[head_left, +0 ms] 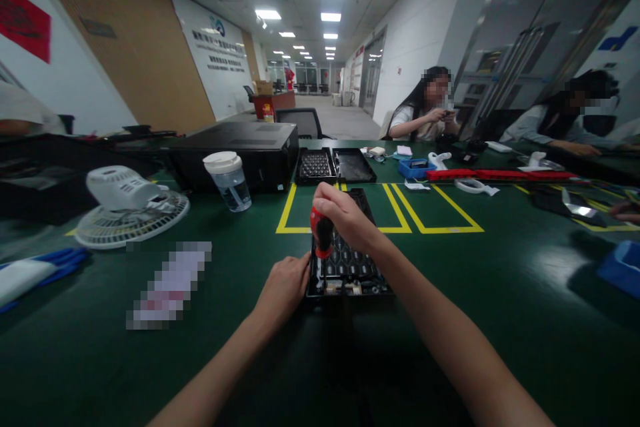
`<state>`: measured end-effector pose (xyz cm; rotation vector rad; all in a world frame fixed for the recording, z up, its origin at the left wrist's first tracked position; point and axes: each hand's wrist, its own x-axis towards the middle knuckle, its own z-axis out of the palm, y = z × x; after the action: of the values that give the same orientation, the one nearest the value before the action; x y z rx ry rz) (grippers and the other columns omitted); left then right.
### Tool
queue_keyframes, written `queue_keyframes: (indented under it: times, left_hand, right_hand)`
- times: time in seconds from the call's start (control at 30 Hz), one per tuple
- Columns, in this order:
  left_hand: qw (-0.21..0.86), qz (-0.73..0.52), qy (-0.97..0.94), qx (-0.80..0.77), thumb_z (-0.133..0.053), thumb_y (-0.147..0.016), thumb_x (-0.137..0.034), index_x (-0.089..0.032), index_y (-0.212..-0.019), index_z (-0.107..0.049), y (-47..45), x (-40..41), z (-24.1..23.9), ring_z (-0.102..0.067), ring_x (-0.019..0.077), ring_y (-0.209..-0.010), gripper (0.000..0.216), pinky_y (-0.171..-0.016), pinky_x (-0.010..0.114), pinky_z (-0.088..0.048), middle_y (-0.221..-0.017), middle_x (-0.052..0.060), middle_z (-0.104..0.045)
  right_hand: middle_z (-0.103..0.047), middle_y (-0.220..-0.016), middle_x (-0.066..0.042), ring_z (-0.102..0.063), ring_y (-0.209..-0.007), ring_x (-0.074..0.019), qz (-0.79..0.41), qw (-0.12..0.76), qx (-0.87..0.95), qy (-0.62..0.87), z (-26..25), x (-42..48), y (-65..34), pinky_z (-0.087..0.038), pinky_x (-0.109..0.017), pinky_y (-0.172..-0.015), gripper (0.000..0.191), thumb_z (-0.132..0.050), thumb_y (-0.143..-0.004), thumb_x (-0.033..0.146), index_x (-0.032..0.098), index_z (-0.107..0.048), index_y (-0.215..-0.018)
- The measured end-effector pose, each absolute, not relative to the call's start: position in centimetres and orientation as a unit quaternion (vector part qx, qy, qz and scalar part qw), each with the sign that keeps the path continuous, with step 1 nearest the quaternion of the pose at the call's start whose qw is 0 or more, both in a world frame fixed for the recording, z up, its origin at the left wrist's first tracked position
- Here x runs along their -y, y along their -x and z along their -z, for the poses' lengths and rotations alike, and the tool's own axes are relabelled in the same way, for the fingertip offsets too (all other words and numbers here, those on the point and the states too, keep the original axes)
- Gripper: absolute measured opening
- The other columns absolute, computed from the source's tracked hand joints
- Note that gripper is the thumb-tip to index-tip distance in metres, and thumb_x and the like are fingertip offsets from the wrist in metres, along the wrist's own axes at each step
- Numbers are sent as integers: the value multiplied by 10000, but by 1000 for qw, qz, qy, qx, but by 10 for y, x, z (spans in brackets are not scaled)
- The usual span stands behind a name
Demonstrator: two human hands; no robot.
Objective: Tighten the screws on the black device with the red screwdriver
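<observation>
A red and black screwdriver (323, 232) stands upright in my right hand (339, 208), whose fingers are wrapped round its handle. Its shaft points down at the near left part of a black plastic case (356, 255) with a honeycomb-patterned inside. Small metal and light-coloured parts sit along the case's near edge. My left hand (287, 282) rests against the left side of the case, its fingertips at the edge; the fingers are partly hidden from me. My right hand covers part of the far left of the case.
A second open black case (316, 165) lies beyond the yellow tape marks (345, 229). To the left are a lidded cup (229, 181), a white fan (131, 207) and a black computer case (230, 147). Blue trays (416, 168) and a seated person (425, 107) are to the right.
</observation>
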<state>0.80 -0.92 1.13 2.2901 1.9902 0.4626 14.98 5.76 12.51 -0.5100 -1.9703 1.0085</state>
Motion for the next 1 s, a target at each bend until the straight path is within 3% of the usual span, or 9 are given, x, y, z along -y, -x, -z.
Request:
queue_keyframes:
  times: [0.13,0.23,0.3,0.47,0.7,1.0]
  left_hand:
    - [46,-161,-749,-641,-328,-893,-232,-200,-1155,-503,-8,11,-15,-558,168,-814,317,-753,292,-409,-906,66,-625]
    - [50,-162,-744,-646,-325,-893,-228,-212,-1150,-501,-9,12,-16,-563,162,-794,312,-740,285,-411,-880,59,-617]
    - [49,-162,-743,-647,-327,-894,-240,-211,-1159,-495,-9,12,-16,-563,164,-796,314,-744,287,-411,-876,58,-615]
    - [45,-167,-750,-638,-313,-902,-256,-205,-1179,-480,-8,12,-14,-559,170,-837,328,-773,298,-407,-912,64,-616]
    - [39,-158,-754,-637,-313,-899,-243,-187,-1203,-470,-6,12,-12,-554,166,-827,347,-765,289,-407,-922,74,-616]
    - [42,-158,-751,-640,-315,-898,-249,-194,-1198,-477,-7,11,-13,-555,169,-832,345,-766,292,-407,-928,74,-620]
  right_hand:
    - [-563,-753,-24,-546,-644,-118,-587,373,713,90,-118,-66,-145,-442,-268,-656,245,-405,-799,356,144,-521,-831]
    - [-617,-874,-92,-589,-829,-167,-663,346,663,37,-115,-69,-142,-434,-335,-831,350,-382,-788,382,115,-581,-896]
    - [-637,-918,-112,-600,-882,-191,-705,324,630,13,-113,-70,-142,-429,-365,-859,382,-368,-784,405,121,-586,-919]
    - [-657,-860,-92,-648,-773,-210,-750,297,589,-48,-108,-74,-144,-475,-401,-753,339,-365,-802,402,140,-557,-897]
    - [-539,-596,17,-531,-466,-104,-718,342,605,-48,-104,-77,-146,-469,-299,-555,252,-351,-836,329,147,-521,-796]
    - [-556,-621,15,-550,-483,-104,-705,324,630,-31,-108,-77,-152,-474,-273,-514,203,-412,-838,317,146,-507,-785]
